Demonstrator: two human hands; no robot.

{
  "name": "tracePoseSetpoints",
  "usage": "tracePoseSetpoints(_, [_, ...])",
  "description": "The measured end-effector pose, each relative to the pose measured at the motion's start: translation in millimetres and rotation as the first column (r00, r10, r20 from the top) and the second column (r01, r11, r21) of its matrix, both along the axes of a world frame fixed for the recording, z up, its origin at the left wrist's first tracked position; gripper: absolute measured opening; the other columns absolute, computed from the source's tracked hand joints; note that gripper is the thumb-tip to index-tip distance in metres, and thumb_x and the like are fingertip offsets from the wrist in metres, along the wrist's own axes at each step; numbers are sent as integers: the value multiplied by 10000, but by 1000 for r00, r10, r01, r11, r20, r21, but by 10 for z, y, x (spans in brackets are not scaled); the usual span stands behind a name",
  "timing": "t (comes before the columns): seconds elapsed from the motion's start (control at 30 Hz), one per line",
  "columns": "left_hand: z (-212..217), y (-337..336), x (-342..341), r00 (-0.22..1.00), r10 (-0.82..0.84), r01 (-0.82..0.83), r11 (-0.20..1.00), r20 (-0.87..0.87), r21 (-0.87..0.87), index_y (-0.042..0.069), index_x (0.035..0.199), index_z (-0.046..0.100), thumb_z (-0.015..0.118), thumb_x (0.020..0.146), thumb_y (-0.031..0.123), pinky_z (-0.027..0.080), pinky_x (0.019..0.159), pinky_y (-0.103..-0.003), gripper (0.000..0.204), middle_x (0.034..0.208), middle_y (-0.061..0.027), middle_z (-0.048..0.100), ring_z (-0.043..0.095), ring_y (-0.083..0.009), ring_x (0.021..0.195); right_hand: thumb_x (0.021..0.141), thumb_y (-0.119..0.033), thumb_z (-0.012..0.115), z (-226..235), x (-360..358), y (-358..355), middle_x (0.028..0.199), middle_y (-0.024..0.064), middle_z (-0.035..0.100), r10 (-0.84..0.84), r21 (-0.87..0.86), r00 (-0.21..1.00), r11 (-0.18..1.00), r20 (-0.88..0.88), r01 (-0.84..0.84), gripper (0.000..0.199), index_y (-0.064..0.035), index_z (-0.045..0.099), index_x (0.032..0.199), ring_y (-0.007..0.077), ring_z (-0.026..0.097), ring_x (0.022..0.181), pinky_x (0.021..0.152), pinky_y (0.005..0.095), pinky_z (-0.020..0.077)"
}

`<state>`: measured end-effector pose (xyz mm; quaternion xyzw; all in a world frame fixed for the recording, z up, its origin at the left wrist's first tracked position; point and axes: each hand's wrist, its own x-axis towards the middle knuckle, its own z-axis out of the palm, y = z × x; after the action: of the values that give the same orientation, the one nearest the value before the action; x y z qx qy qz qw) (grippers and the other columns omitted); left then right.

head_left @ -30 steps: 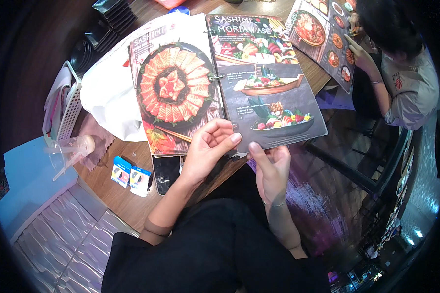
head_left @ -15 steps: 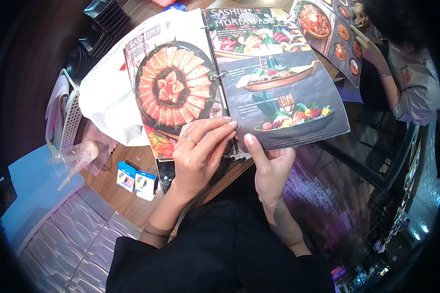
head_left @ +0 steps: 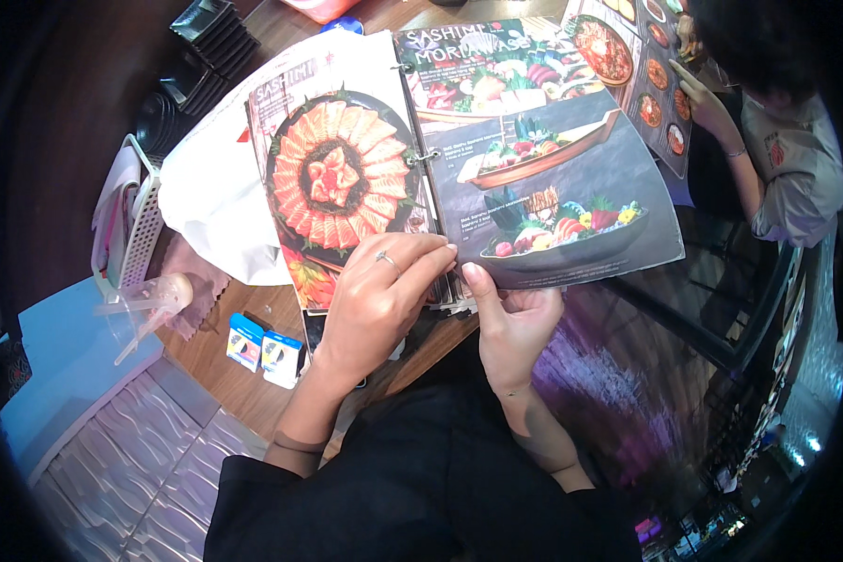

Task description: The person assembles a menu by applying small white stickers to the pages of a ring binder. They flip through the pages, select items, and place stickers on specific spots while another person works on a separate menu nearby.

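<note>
**Both hands on the open menu**

My left hand (head_left: 384, 290) lies curled over the lower edge of the ring-bound, glossy photo menu (head_left: 459, 159), fingers (head_left: 431, 258) bent onto the pages at the spine, a ring on one of them. My right hand (head_left: 515, 318) is just beside it, thumb up on top of the dark right-hand page and the other fingers underneath, so that page's bottom edge is pinched between them. The menu lies open directly above my grip, tilted, its left page showing a round platter of orange sliced fish.

Left of and below my left hand, two small blue-and-white boxes (head_left: 262, 348) sit on the brown wooden table (head_left: 225, 379). Further left is a clear plastic cup (head_left: 145, 304), and beyond it a white slotted basket (head_left: 136, 220). Far up to the right of my grip, another person's hand (head_left: 707, 103) rests on a second menu (head_left: 628, 66).
</note>
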<state>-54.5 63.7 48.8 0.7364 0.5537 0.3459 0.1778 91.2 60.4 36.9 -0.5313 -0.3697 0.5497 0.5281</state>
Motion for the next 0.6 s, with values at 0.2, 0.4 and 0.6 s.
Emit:
tracePoseSetpoints(0.2, [132, -5, 45, 953, -76, 86, 996, -294, 22, -37, 1032, 632, 647, 661, 32, 493, 816, -395, 378, 1034, -122, 606, 615, -273, 920, 834, 81, 679, -75, -66, -38, 1031, 150, 649, -45, 99, 992, 995, 121, 33, 319, 90, 515, 1108, 164, 648, 914, 790, 270, 535])
tracePoseSetpoints(0.4, [130, -37, 110, 914, -46, 59, 998, -403, 19, -51, 1019, 624, 636, 658, 27, 495, 812, -387, 369, 1024, -124, 586, 606, -266, 908, 819, 45, 715, -151, -119, -80, 965, 161, 695, -112, 168, 977, 982, 180, 81, 246, 96, 584, 1020, 165, 681, 848, 742, 277, 540])
tracePoseSetpoints(0.6, [135, -31, 110, 910, -57, 50, 998, -411, -29, -40, 1017, 617, 623, 681, 29, 489, 842, -390, 343, 1025, -124, 593, 604, -280, 935, 817, 30, 723, -194, -116, -109, 936, 153, 705, -104, 169, 955, 984, 279, 57, 192, 95, 619, 964, 167, 681, 846, 750, 287, 538])
